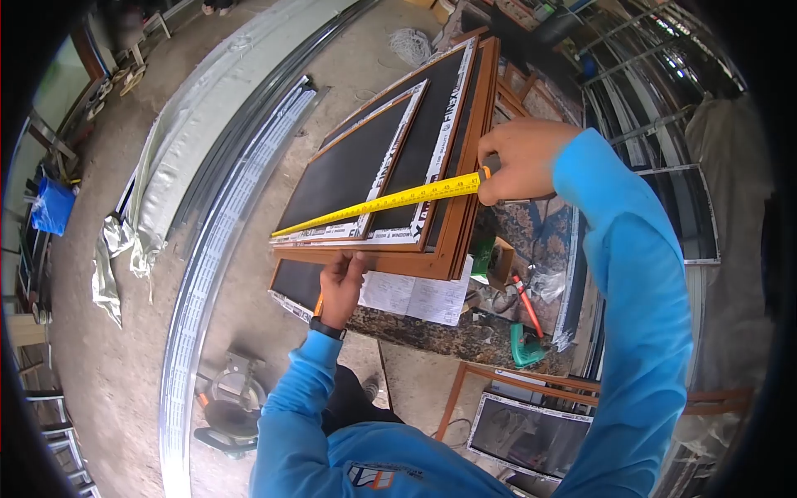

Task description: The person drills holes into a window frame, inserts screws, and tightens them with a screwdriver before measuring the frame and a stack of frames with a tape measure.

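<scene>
My right hand (523,162) grips a tape measure at the right. Its yellow blade (382,204) stretches out across a stack of screen panels to their far left corner. The panels have dark mesh (340,184), brown frames (465,241) and white printed protective film. At the near edge of the stack, my left hand (342,290) has its fingers bent together against the brown frame. A thin orange pencil-like stick (318,305) pokes out of that hand. Most of the tape measure's case is hidden by my right hand.
Written papers (415,297) lie on the workbench (415,330) under the panels. A green tool (525,344) and a red marker-like stick (528,305) are nearby. Long wrapped profiles (199,307) run along the floor at left, beside a round-based machine (232,407). Racks of profiles (639,108) stand at right.
</scene>
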The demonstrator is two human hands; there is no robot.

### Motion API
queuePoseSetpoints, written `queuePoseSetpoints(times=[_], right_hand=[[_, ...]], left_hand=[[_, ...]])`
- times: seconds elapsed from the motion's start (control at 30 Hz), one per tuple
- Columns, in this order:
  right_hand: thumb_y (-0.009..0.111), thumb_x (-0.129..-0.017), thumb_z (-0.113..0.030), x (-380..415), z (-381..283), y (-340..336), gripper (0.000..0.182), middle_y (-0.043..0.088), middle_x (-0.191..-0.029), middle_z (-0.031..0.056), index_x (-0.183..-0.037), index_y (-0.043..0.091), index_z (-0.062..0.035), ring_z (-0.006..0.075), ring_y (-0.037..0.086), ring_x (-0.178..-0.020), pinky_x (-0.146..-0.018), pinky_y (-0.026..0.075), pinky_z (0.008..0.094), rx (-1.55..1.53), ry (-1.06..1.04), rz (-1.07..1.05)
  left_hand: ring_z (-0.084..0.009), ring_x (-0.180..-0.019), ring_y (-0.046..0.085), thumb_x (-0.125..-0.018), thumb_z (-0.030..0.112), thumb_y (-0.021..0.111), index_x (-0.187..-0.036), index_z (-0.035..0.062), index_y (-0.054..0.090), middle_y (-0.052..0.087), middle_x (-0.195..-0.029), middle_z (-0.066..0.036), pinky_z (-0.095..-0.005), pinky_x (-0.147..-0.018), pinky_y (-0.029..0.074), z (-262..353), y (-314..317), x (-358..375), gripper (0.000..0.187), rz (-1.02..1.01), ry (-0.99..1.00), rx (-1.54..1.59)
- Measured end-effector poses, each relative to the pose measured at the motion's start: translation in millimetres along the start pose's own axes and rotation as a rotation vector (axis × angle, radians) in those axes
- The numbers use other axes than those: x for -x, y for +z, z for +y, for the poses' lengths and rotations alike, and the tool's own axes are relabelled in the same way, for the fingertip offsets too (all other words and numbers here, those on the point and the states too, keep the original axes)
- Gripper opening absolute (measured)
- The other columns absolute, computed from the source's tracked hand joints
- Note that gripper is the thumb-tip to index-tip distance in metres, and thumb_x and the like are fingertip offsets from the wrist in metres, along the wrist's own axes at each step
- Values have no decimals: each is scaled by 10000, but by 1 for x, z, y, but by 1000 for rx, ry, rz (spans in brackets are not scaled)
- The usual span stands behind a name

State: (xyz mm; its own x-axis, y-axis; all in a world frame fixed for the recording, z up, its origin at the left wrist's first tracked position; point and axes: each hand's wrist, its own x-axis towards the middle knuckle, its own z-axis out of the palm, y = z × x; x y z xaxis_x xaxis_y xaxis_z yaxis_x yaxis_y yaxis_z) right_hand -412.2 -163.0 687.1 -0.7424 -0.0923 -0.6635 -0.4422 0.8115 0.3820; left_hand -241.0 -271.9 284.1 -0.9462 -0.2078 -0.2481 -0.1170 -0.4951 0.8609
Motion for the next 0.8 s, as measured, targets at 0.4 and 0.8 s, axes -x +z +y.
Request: queuePoseSetpoints(times=[0.4,0.8], right_hand=[[758,-728,-508,4,5,4,730,717,-1251,230,-1300,736,-55,391,687,-1179,-993,552,454,-60,14,-1],[742,-750,-540,-6,15,7,793,718,-1314,193,-1369,712,-46,323,707,-1167,-972,568,411,-40,-3,-25]], left_hand=[[-22,-734,491,-1072,195,708,-1009,12,681,622,-820,56,-220,-631,404,12,11,-4,196,-40,115,-57],[-47,-740,558,-1063,210,715,-1043,7,699,692,-870,12,-238,-643,477,-1,-5,-5,204,-35,47,-33]])
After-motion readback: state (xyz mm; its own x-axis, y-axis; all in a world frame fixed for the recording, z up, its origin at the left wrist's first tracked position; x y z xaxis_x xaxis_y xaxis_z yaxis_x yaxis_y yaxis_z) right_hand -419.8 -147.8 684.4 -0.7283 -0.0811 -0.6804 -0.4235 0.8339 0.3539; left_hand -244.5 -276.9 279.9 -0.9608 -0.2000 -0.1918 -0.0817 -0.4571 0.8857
